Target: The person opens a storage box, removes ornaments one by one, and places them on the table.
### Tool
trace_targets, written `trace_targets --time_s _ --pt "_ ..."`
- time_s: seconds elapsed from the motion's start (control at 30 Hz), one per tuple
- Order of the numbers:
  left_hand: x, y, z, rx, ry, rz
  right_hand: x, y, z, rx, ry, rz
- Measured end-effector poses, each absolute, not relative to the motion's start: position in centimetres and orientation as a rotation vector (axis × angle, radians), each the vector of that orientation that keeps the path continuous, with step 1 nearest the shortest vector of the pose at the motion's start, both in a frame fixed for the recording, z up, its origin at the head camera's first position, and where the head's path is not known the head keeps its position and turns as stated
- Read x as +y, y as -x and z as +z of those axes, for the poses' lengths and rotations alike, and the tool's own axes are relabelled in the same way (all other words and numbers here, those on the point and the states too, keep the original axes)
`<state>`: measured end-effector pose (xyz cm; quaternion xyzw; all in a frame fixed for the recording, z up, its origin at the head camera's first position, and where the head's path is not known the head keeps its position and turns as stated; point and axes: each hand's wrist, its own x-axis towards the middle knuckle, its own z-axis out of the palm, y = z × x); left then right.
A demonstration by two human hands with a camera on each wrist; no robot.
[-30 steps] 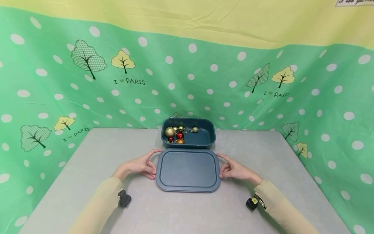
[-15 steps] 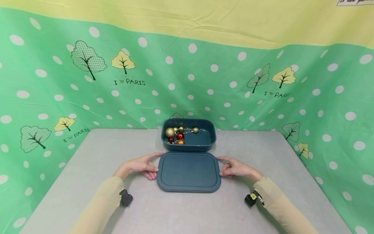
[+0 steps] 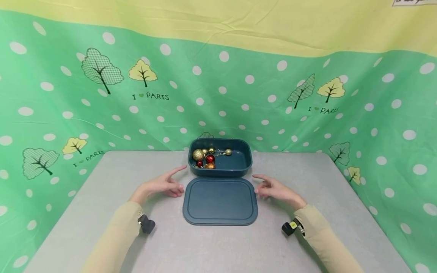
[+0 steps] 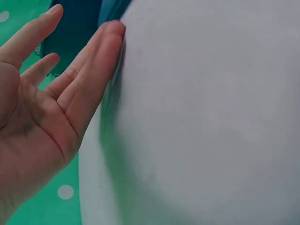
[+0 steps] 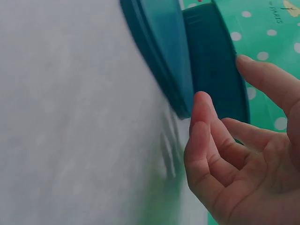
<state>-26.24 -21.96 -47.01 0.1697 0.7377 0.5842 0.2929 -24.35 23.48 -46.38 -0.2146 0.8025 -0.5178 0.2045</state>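
Note:
A dark blue rectangular lid [image 3: 220,201] lies flat on the table, in front of a matching box [image 3: 220,173] without a cover. Christmas baubles fill the box's left part: a large glittery gold bauble [image 3: 197,154], a red bauble [image 3: 209,159], an orange one [image 3: 209,165] and several smaller ones. My left hand [image 3: 162,185] is held just off the lid's left side, index finger extended towards the box. Opposite it, my right hand [image 3: 274,189] hovers by the lid's right edge, fingers loosely bent. Both wrist views show empty palms, with the lid [image 5: 161,56] and box [image 5: 213,61] beyond the fingertips.
The grey table [image 3: 218,250] ends at the back against a green and yellow curtain [image 3: 218,87] printed with dots and trees. A black wrist camera [image 3: 146,224] sits on the left wrist, another black camera [image 3: 289,228] on the right.
Earlier the fingers touched both sides of the lid, whose far edge came down flat in front of the box. Now both hands have let go and shifted slightly forward; the lid stays put.

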Motion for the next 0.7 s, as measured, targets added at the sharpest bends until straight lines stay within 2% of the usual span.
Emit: trace_targets --time_s 0.4,0.7 --pt "-20.4 29.5 -46.3 2.105 -0.449 1.711 21.0 25.1 -44.6 2.421 0.566 -1.566" --pt "-18.6 30.9 -45.6 2.245 -0.472 1.548 18.8 26.0 -43.2 2.409 0.575 -1.711"
